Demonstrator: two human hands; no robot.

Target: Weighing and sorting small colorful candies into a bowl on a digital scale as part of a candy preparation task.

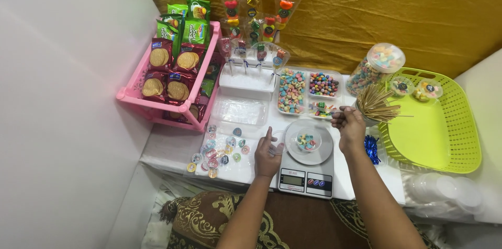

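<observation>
The left hand (pixel 266 156) rested on the white table (pixel 172 147) just left of the kitchen scale (pixel 307 175), its fingers loosely closed around a small clear lid (pixel 277 143) held at the scale's left edge. On the scale's round platform stood a small clear cup (pixel 307 142) with a few coloured candies in it, so the cup lay directly to the right of that lid and close to it. The right hand (pixel 349 130) hung above the platform's right rim, fingertips pressed together at the far side as if pinching something small; whether anything was held between them could not be told. The cup sat between the two hands, nearer the left hand's lid. Just beyond the right hand stood a bundle of wooden skewers (pixel 377 103), fanned out toward the green basket (pixel 444 134). Behind the scale lay a divided tray of candies (pixel 308 92).
</observation>
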